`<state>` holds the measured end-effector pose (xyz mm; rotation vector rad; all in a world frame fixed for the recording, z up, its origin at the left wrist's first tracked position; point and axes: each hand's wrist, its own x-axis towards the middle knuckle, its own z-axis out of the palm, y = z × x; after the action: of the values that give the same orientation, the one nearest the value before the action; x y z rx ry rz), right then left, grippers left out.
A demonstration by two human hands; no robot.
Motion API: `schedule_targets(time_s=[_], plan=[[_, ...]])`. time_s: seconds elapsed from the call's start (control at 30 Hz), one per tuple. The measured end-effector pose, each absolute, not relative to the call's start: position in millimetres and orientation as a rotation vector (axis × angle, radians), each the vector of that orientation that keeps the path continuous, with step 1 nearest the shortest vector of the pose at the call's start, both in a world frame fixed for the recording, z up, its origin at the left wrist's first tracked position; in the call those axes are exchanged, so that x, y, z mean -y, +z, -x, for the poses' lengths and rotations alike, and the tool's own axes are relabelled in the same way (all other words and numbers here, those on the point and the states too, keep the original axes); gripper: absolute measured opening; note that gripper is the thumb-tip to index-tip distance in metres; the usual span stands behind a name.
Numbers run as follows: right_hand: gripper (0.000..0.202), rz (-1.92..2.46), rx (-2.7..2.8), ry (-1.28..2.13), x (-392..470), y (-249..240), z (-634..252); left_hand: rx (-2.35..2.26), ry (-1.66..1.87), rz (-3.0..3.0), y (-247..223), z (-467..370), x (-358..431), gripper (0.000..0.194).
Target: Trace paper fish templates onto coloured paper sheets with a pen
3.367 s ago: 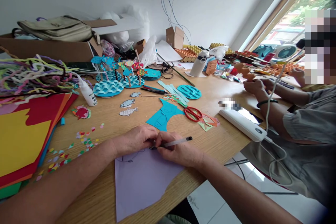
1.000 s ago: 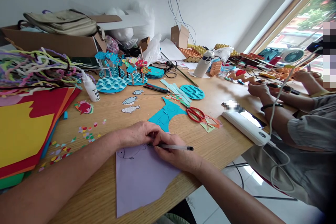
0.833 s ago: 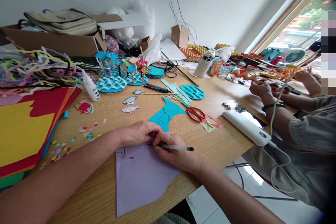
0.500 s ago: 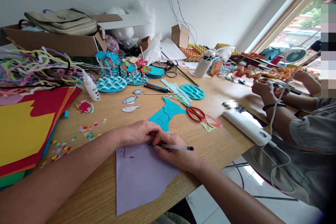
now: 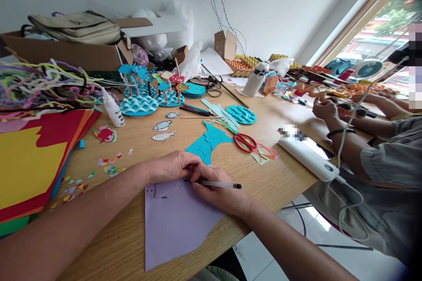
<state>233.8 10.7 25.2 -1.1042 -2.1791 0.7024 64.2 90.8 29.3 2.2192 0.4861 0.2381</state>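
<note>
"One wooden tabletop (image 5: 138,145). Largest item on it, near the hands?"

"Stack of coloured sheets (image 5: 29,158), at left, yellow uppermost. Next, purple sheet (image 5: 178,232): at the near edge, under both hands."

"State of the hands?"

"Left hand (image 5: 171,167): over the sheet's far edge, fingers bent, meeting the right's fingers; cannot tell whether it pinches anything. Right hand (image 5: 220,193): thumb and fingers in a writing pinch."

"Smaller items?"

"Blue paper (image 5: 207,145), fish outlines on it, just beyond the hands. Red-handled scissors (image 5: 244,142) to its right. Pen (image 5: 224,184): in the right's pinch, above the purple sheet, black end pointing right; tip unclear."

"Smallest?"

"Fish outline (image 5: 165,189) on purple, beside the left wrist. Three fish cutouts (image 5: 164,136) beyond. Last, paper bits (image 5: 112,169), scattered leftward."
</note>
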Motion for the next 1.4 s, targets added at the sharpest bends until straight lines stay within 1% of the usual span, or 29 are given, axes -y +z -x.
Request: schedule_targets(time_s=[0.2, 0.4, 0.47, 0.63, 0.77, 0.87, 1.4], plan=[[0.009, 1.104, 2.149, 0.738, -10.1, 25.0, -233.6, -0.502, 0.231, -2.208, 27.3, -63.3, -91.7, 0.033], [0.006, 1.129, 2.081, 0.849, -10.4, 27.2, -234.9, -0.509, 0.23, -2.199, 30.4, -64.0, -90.5, 0.019], [0.007, 1.124, 2.05, 0.893, -10.9, 27.6, -235.8, -0.509, 0.23, -2.196, 31.5, -64.3, -90.3, 0.017], [0.006, 1.118, 2.084, 0.874, -11.0, 28.0, -235.9, -0.514, 0.224, -2.193, 31.7, -64.4, -90.8, 0.02], [0.007, 1.132, 2.137, 0.826, -10.8, 28.6, -234.1, -0.517, 0.22, -2.197, 29.2, -63.6, -91.7, 0.031], [0.008, 1.135, 2.152, 0.778, -10.9, 27.8, -233.4, -0.511, 0.221, -2.197, 27.0, -63.0, -92.5, 0.035], [0.011, 1.2, 2.138, 0.777, -10.7, 28.9, -232.9, -0.486, 0.223, -2.192, 29.4, -63.0, -91.6, 0.017]])
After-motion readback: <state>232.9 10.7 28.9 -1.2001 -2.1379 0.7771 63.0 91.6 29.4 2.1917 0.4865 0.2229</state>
